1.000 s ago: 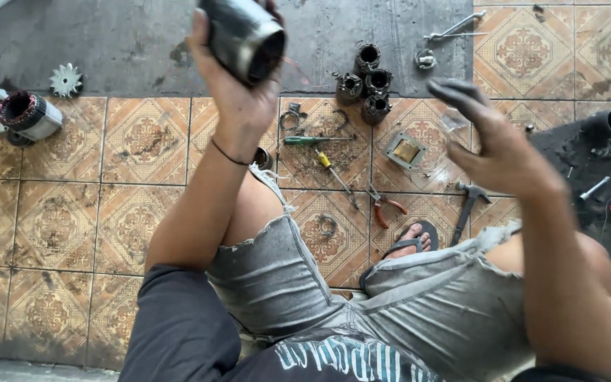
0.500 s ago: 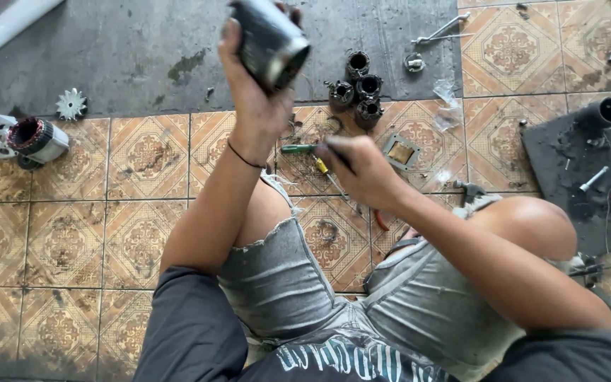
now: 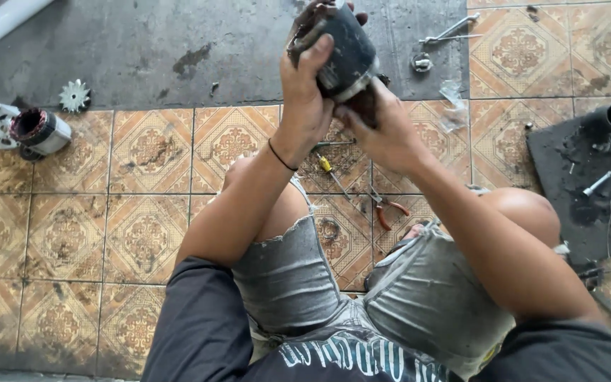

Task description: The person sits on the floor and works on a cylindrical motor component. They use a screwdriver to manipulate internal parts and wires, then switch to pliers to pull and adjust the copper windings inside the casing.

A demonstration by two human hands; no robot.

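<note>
Above the patterned tile floor (image 3: 150, 233), the left hand (image 3: 305, 99) grips the tilted metal cylinder (image 3: 341, 49), its open end facing lower right, where the right hand (image 3: 383, 134), earlier apart, now pinches.

I count one dark metal cylinder (image 3: 341, 49) in my two hands, one screwdriver (image 3: 332, 172), one pair of pliers (image 3: 385, 205), one toothed fan wheel (image 3: 74, 95) and one wound stator (image 3: 37, 131) on the floor.

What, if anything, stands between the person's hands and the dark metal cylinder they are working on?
Nothing visible does. The left hand already wraps the cylinder from the side, thumb over its top, and the right hand meets its lower open end directly. The screwdriver and pliers lie on the tiles below, apart from both hands.
</note>
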